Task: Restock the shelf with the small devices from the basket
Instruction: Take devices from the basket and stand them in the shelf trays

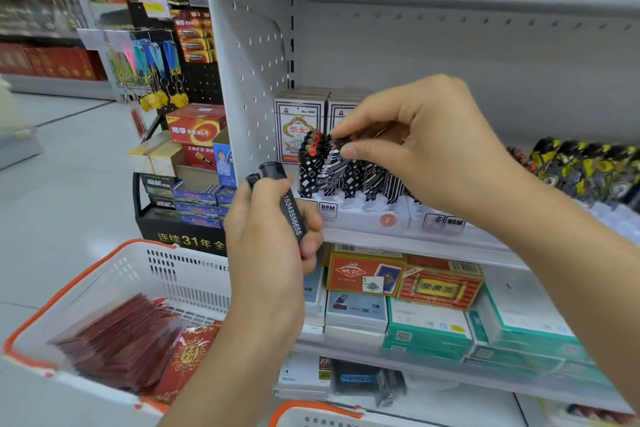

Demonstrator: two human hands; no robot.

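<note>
— The lighter (337, 144) we're seating looks light, stiff and slick; we'd take it by the cap end, as our right hand (426, 146) does, thumb and fingertips pinched on it above the display tray (367, 215).

— And the spares?

— Two black lighters (277, 191) stand up from our left hand (273, 246), fingers curled round them, just beside the tray, above the basket (104, 274).

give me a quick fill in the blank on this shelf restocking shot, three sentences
1. The left hand grips black lighters printed with white ____.
2. The right hand pinches a patterned lighter above the white ____ tray.
3. The basket rim is ____.

Missing words: digits; display; orange
</note>
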